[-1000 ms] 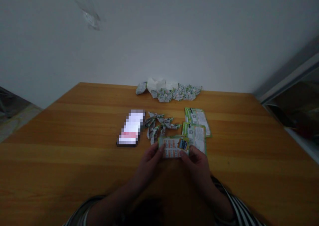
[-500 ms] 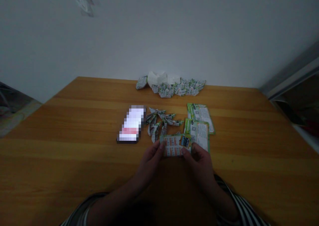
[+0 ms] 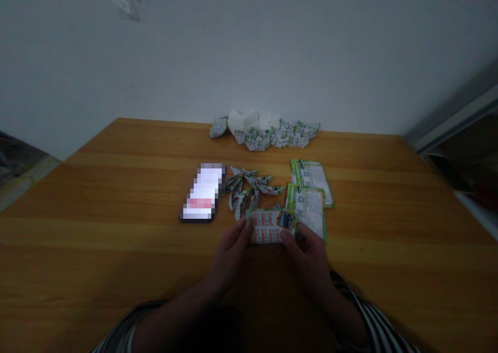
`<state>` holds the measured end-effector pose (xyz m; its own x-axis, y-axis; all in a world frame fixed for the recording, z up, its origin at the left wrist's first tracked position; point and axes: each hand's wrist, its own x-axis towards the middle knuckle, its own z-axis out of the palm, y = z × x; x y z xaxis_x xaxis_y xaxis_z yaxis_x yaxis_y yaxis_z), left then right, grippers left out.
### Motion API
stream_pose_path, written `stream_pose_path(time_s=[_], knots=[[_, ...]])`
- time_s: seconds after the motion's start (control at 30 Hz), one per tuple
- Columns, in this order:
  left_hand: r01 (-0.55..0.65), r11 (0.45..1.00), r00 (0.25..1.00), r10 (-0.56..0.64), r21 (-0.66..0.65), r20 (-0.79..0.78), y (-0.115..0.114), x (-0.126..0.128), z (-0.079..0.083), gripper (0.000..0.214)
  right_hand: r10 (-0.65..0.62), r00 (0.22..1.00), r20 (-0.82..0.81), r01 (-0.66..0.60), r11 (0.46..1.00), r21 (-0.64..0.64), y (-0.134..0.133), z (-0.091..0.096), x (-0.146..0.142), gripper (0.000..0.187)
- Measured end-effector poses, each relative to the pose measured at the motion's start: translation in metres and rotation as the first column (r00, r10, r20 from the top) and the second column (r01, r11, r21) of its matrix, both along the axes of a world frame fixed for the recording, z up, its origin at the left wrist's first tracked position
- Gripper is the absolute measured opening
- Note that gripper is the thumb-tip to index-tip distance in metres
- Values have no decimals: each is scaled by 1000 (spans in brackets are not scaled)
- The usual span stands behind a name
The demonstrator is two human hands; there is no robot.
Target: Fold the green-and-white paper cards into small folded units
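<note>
The fingers (image 3: 247,226) of both hands are closed on a green-edged printed card (image 3: 270,227), pinching it at its short ends, with the thumbs apparently on top, though the dim light makes that hard to confirm. Its long axis runs crosswise, between the left hand (image 3: 229,254) and the right hand (image 3: 305,254), neither clearly nearer. Its right end overlaps a second green-edged card (image 3: 310,213) in view, and a third card (image 3: 311,183) lies beyond. Folded paper pieces (image 3: 243,192) sit just behind, near a pixelated phone (image 3: 202,192) on the wooden table (image 3: 97,197).
</note>
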<state>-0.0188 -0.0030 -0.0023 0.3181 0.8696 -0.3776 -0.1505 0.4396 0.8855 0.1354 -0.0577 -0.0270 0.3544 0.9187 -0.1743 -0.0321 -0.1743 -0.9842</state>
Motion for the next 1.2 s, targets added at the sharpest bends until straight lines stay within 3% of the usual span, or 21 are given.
stream_pose_path(time_s=[0.17, 0.3, 0.33, 0.4, 0.5, 0.57, 0.63, 0.7, 0.8, 0.87, 1.03, 1.2], knots=[[-1, 998, 998, 5, 62, -59, 2, -2, -1, 36, -6, 999, 36, 3, 996, 90, -2, 1, 0, 29], [177, 975, 981, -165, 132, -102, 6, -5, -3, 32, -65, 987, 147, 31, 975, 221, 3, 13, 15, 16], [249, 955, 965, -230, 162, -129, 6, -6, -3, 31, -18, 974, 226, -34, 974, 223, 5, 16, 21, 19], [391, 893, 915, -351, 222, -198, 6, -9, -1, 30, 203, 895, 398, -281, 948, 148, 8, 21, 31, 16], [537, 803, 838, -472, 258, -275, 5, -12, 3, 28, 489, 684, 541, -585, 811, 7, 10, 21, 39, 22], [603, 767, 793, -547, 220, -268, 4, -14, 5, 30, 592, 603, 535, -680, 732, -43, 9, 18, 38, 33], [627, 764, 776, -595, 152, -209, 6, -14, 6, 32, 645, 597, 477, -708, 703, -65, 8, 16, 36, 37], [566, 819, 821, -551, 90, -152, 9, -13, 5, 32, 615, 667, 421, -656, 752, -59, 7, 15, 31, 39], [382, 924, 919, -380, 1, -106, 13, -10, 2, 32, 429, 821, 377, -461, 888, -7, 6, 14, 24, 41], [291, 956, 954, -292, -32, -72, 14, -9, -1, 32, 335, 874, 353, -364, 931, 18, 4, 12, 18, 41], [135, 990, 989, -133, 27, -73, 9, -6, -6, 31, 253, 916, 310, -279, 959, 44, -1, 10, 8, 42], [245, 969, 969, -245, -6, 5, 6, -2, -6, 32, 119, 964, 239, -147, 984, 103, -5, 11, 4, 41]])
